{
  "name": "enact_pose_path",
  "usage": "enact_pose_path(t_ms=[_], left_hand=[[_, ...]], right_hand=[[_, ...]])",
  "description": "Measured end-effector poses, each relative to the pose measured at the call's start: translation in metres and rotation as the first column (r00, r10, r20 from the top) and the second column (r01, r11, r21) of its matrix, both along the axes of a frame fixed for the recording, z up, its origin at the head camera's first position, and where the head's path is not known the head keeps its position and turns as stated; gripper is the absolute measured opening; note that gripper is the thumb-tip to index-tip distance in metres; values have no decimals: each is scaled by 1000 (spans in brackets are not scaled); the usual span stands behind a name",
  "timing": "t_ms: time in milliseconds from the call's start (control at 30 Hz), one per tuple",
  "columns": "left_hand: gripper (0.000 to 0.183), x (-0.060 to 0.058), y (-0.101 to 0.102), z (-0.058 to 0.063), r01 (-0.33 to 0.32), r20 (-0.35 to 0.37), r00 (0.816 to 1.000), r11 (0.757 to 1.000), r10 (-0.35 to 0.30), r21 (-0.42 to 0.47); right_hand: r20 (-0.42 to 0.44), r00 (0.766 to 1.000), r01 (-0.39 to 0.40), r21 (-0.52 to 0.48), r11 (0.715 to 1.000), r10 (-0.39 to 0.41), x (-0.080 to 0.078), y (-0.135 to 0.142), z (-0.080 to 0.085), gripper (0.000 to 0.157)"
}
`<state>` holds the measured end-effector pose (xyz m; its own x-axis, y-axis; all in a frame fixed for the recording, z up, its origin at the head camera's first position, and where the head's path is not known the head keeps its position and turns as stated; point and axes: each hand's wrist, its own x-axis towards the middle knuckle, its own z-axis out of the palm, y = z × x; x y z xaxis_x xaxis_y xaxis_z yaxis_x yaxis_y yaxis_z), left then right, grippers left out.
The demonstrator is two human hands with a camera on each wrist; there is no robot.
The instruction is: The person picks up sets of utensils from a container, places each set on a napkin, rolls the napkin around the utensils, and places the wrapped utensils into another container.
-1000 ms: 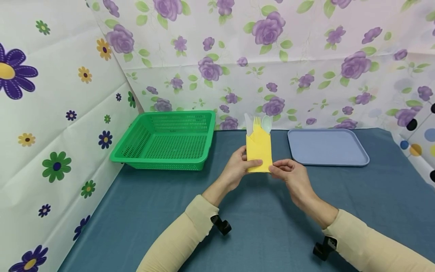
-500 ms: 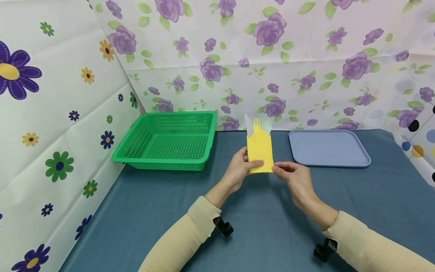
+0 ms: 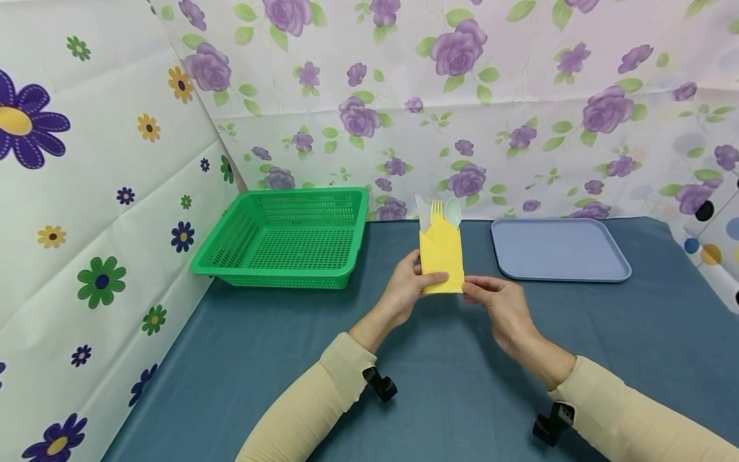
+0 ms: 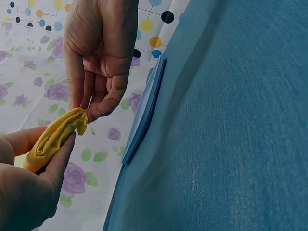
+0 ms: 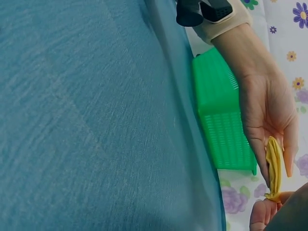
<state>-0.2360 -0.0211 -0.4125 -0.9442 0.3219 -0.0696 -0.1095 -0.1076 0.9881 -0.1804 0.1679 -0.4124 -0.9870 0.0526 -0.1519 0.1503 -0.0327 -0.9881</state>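
A folded yellow napkin [image 3: 441, 260] stands upright in the air, forming a pocket. From its top stick out a clear knife [image 3: 424, 215], a yellow fork [image 3: 436, 210] and a pale green spoon [image 3: 453, 211]. My left hand [image 3: 402, 290] grips the napkin's lower left side, thumb across the front and fingers behind. At the bottom right corner, my right hand [image 3: 503, 307] pinches the napkin's edge between thumb and fingers. Seen end-on in the left wrist view, the napkin [image 4: 54, 140] shows several folded layers. In both wrist views the cutlery is hidden.
A green perforated basket [image 3: 283, 281] stands at the back left of the blue cloth-covered table [image 3: 450, 398]. At the back right lies a flat blue-grey tray [image 3: 560, 250]. Flowered sheets [image 3: 323, 77] hang behind and at the left.
My right thumb and fingers have shifted slightly, from over the napkin's front corner to its right edge. My left hand keeps its grip, and the napkin with the cutlery stays almost in place.
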Motion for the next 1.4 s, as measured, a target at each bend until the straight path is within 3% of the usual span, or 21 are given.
enact_pose_path(t_ms=[167, 400, 833, 1200, 1400], left_hand=[[56, -1, -1, 0, 3, -6, 1000, 1000, -3, -3], [58, -2, -2, -2, -19, -5, 1000, 1000, 19, -10], [55, -3, -4, -6, 18, 8, 1000, 1000, -18, -21], [63, -3, -4, -7, 81, 41, 996, 997, -81, 7], [65, -1, -2, -8, 50, 24, 998, 999, -51, 16]], right_hand=[[2, 1000, -16, -20, 1000, 16, -1, 0, 0, 42], [37, 999, -5, -137, 991, 10, -4, -6, 2, 44], [91, 995, -28, -179, 983, 45, -7, -3, -4, 33], [76, 995, -56, -172, 984, 70, -9, 0, -6, 32], [43, 998, -40, -107, 993, 45, -8, -1, -6, 37]])
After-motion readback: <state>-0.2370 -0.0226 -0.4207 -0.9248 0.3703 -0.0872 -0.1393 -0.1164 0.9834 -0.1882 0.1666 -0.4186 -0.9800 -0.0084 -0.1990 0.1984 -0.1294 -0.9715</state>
